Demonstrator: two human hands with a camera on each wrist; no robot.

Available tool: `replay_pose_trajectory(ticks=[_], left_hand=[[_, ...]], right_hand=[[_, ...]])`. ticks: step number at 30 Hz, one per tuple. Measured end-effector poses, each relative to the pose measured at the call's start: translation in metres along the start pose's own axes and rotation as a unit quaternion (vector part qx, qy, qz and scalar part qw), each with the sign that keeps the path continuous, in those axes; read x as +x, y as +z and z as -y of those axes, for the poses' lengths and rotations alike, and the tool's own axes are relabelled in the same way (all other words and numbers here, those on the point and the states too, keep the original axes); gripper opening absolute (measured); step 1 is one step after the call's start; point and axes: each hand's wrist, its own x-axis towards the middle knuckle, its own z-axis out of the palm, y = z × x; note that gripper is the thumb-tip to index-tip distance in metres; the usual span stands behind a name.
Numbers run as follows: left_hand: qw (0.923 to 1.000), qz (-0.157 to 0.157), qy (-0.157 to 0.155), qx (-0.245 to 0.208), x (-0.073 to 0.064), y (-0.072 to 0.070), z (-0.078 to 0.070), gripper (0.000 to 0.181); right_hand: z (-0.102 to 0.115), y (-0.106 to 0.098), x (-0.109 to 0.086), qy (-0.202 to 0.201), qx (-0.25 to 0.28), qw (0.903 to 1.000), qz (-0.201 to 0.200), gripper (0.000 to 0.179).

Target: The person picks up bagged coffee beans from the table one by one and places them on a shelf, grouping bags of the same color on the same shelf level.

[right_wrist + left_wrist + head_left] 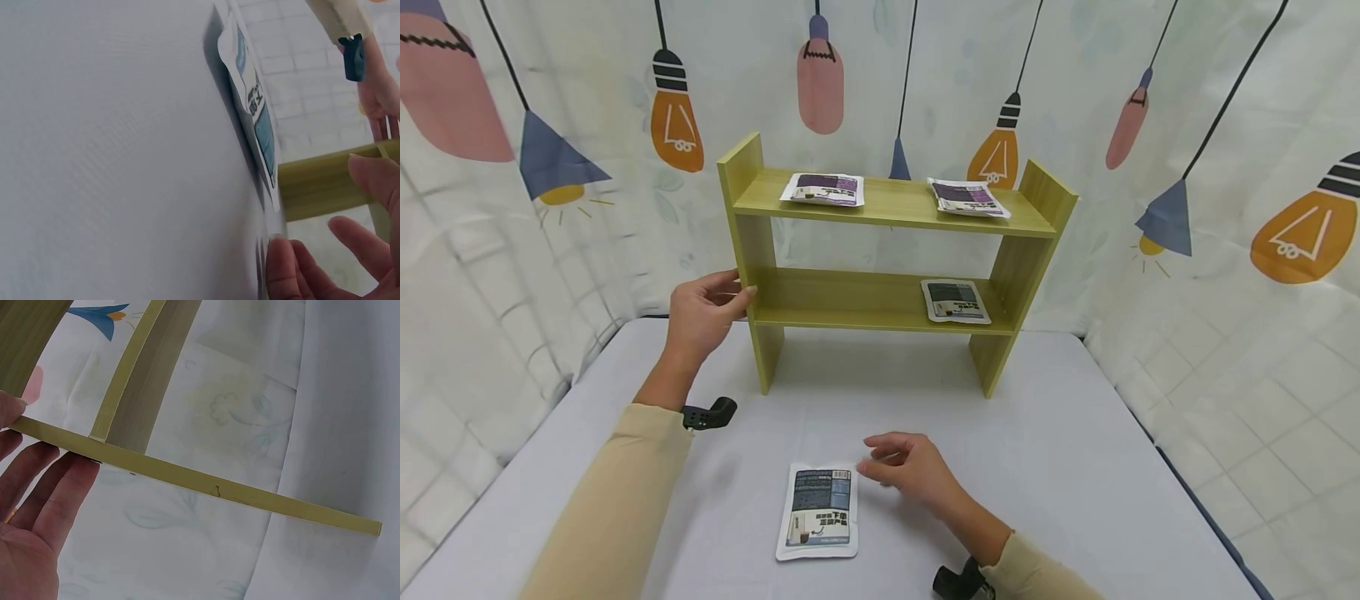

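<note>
My left hand [706, 310] holds the left side panel of a small yellow-green wooden shelf [880, 312], thumb on one face and fingers on the other in the left wrist view. On the table in front of the shelf lies a flat white pouch with a dark blue label [820, 510]. My right hand [912, 471] hovers just right of that pouch, its fingers loosely bent and nothing between them. In the right wrist view a gap shows between the fingertips [280, 265] and the pouch [253, 103].
Two purple-labelled pouches, one left [824, 189] and one right [967, 198], lie on the upper board. A dark green-labelled pouch [956, 301] rests at the right of the lower board. A white cloth covers the table [1045, 467]; a printed curtain [730, 75] hangs behind.
</note>
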Motion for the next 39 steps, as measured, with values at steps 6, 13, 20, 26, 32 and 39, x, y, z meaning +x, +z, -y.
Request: replay_pose_trajectory(ticks=[6,13,20,26,32,39], left_hand=[[1.0000,-0.001,0.001,0.001,0.000,0.001,0.000,0.057],[1.0000,0.001,-0.003,0.006,-0.001,0.001,0.000,0.057],[1.0000,0.001,-0.005,0.002,-0.001,0.001,0.000,0.059],[1.0000,0.001,-0.006,0.001,0.000,-0.001,0.000,0.059],[1.0000,0.000,-0.006,-0.002,0.000,0.000,0.001,0.058],[1.0000,0.001,-0.004,0.002,0.000,0.000,0.000,0.059]], right_hand=[[0.002,0.007,-0.002,0.007,-0.039,0.9990,0.018,0.041],[0.002,0.014,0.001,-0.004,-0.045,0.9983,0.036,0.040],[0.002,0.020,0.002,-0.013,-0.084,0.9961,0.023,0.035],[0.005,0.027,0.002,-0.013,-0.104,0.9942,0.025,0.034],[0.009,0.033,0.000,-0.005,-0.122,0.9923,0.023,0.036],[0.014,0.039,0.000,-0.005,-0.156,0.9876,0.019,0.036]])
